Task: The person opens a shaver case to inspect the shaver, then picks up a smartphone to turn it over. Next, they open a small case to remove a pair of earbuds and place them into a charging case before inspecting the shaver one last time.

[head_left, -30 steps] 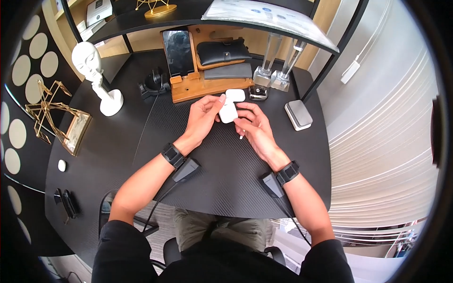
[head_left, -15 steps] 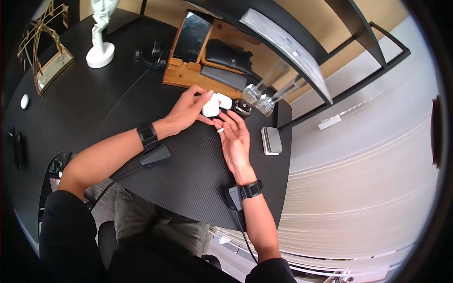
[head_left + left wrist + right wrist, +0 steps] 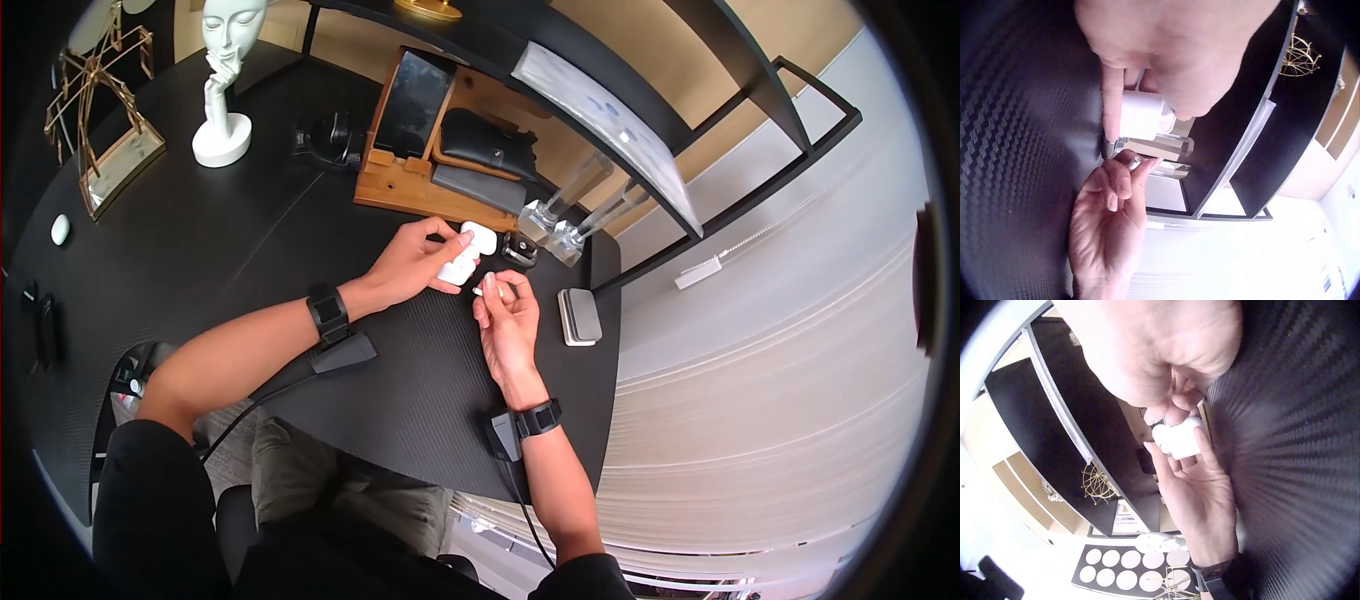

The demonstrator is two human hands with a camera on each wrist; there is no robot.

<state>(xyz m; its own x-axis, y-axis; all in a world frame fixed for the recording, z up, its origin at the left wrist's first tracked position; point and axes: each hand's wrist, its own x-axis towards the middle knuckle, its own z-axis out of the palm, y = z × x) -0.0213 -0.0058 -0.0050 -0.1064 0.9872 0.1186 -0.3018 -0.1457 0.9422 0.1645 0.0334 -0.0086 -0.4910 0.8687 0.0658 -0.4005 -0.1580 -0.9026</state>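
Lid open, a rounded white earbud case (image 3: 459, 270) is resting in the left hand (image 3: 405, 263) above the counter (image 3: 400, 390), nearer its right edge than its left, while a white-stemmed earbud (image 3: 478, 292) is poking from the right hand (image 3: 510, 328) close by.

My head camera looks down over the desk (image 3: 430, 385) while close-aimed wrist views share my left hand (image 3: 408, 266) and right hand (image 3: 511, 332).

No text or label can be read.
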